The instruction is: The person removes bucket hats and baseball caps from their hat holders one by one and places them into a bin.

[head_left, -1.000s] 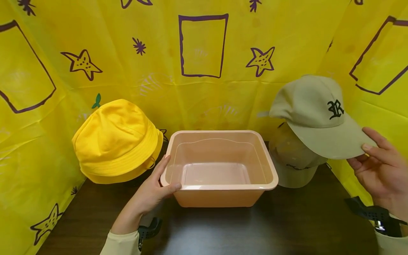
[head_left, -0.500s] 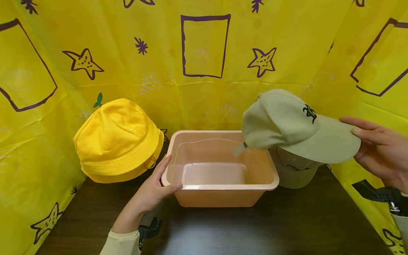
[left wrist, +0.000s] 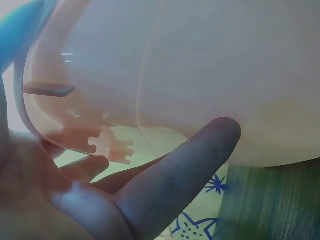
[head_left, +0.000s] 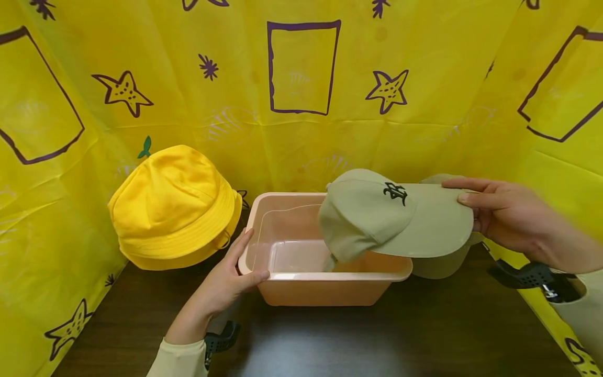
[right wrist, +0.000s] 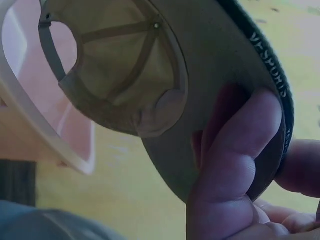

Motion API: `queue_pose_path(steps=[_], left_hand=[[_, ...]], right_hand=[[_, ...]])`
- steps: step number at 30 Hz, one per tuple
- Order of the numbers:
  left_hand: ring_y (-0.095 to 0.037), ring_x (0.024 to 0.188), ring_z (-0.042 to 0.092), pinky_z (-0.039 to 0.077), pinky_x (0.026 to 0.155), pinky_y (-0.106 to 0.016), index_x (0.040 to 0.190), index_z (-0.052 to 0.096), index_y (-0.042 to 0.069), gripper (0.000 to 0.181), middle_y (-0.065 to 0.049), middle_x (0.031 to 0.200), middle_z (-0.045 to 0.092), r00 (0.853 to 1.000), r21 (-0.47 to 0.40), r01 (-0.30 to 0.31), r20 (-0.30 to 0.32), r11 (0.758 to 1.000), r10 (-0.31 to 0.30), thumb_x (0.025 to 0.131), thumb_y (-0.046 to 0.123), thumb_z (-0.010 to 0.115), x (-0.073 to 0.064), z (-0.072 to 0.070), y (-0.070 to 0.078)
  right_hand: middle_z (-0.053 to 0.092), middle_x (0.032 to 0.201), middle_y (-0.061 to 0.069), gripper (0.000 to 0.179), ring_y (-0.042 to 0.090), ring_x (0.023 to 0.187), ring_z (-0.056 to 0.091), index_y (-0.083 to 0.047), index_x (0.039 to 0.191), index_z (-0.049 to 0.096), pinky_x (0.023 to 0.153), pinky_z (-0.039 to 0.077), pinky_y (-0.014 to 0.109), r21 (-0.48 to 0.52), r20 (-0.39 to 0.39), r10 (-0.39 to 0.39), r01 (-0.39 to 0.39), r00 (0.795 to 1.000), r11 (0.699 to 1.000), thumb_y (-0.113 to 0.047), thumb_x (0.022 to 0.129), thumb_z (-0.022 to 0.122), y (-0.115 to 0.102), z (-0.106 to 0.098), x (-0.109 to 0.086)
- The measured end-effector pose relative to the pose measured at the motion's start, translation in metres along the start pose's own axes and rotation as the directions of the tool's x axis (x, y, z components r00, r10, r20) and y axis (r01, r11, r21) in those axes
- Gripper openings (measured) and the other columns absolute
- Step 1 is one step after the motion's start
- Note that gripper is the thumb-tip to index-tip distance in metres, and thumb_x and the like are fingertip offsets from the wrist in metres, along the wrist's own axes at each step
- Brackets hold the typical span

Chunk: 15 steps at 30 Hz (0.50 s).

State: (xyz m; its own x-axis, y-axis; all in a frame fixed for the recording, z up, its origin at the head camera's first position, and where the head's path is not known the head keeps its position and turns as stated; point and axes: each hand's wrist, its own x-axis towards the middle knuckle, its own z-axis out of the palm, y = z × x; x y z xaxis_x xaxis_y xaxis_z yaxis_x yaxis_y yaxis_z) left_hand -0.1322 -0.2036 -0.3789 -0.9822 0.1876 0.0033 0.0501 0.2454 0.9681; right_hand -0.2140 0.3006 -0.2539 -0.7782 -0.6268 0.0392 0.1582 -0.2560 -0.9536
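Backdrop (head_left: pixel 292 152): yellow cloth with purple stars, bursts and box outlines, behind the things and along both sides.
Worktop (head_left: pixel 320 340): dark, wood-grained, with a pale sheen in front of the basin (head_left: pixel 320 292).
Yellow hat (head_left: pixel 174 204): at the left, its brim slanting, a green sprout (head_left: pixel 145 148) showing just above the crown.
Left hand (head_left: pixel 228 283): at the basin's left end, fingers gripping the near corner of the rim, thumb lying over the front edge; a black wrist mount (head_left: pixel 222 337) sits below.
Basin: peach, rectangular, upright on the worktop, between the yellow hat and the caps.
Sage cap (head_left: pixel 372 214): above the right half of the basin, crown to the left, brim to the right, black letter on the front, back strap dangling over the opening; whether it touches the basin, I cannot tell.
Second cap (head_left: pixel 440 268): to the right of the basin, largely hidden behind the sage cap.
Right hand (head_left: pixel 511 212): at the far right, pinching the sage cap's brim, thumb on top, other fingers beneath.
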Motion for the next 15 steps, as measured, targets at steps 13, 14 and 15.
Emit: queue_pose_path(steps=[13, 14, 15], left_hand=[[-0.039, 0.115, 0.052, 0.051, 0.086, -0.032, 0.161, 0.017, 0.019, 0.099, -0.007, 0.164, 0.005, 1.000, 0.024, -0.009, -0.012, 1.000, 0.009, 0.086, 0.023, 0.081, 0.000, -0.001, 0.000], [-0.040, 0.115, 0.052, 0.051, 0.086, -0.032, 0.161, 0.017, 0.019, 0.099, -0.007, 0.164, 0.004, 1.000, 0.021, -0.009, -0.010, 1.000, 0.009, 0.086, 0.023, 0.081, 0.000, -0.001, 0.000], [-0.040, 0.115, 0.051, 0.051, 0.085, -0.032, 0.161, 0.017, 0.019, 0.099, -0.007, 0.164, 0.004, 1.000, 0.019, -0.009, -0.009, 1.000, 0.009, 0.086, 0.023, 0.081, 0.000, -0.001, 0.000]], right_hand=[[0.061, 0.121, 0.010, 0.056, 0.020, 0.096, 0.066, 0.009, 0.152, 0.019, 0.080, 0.055, 0.035, -0.370, -0.233, 0.215, -0.291, 0.948, 0.882, -0.008, 0.106, 0.046, 0.026, 0.038, 0.072], [0.061, 0.121, 0.011, 0.057, 0.020, 0.096, 0.066, 0.010, 0.153, 0.018, 0.080, 0.055, 0.035, -0.377, -0.233, 0.231, -0.307, 0.944, 0.874, -0.007, 0.105, 0.046, 0.029, 0.039, 0.077], [0.061, 0.121, 0.013, 0.058, 0.020, 0.096, 0.066, 0.010, 0.153, 0.018, 0.080, 0.055, 0.035, -0.385, -0.233, 0.247, -0.322, 0.941, 0.865, -0.006, 0.105, 0.046, 0.032, 0.041, 0.081]])
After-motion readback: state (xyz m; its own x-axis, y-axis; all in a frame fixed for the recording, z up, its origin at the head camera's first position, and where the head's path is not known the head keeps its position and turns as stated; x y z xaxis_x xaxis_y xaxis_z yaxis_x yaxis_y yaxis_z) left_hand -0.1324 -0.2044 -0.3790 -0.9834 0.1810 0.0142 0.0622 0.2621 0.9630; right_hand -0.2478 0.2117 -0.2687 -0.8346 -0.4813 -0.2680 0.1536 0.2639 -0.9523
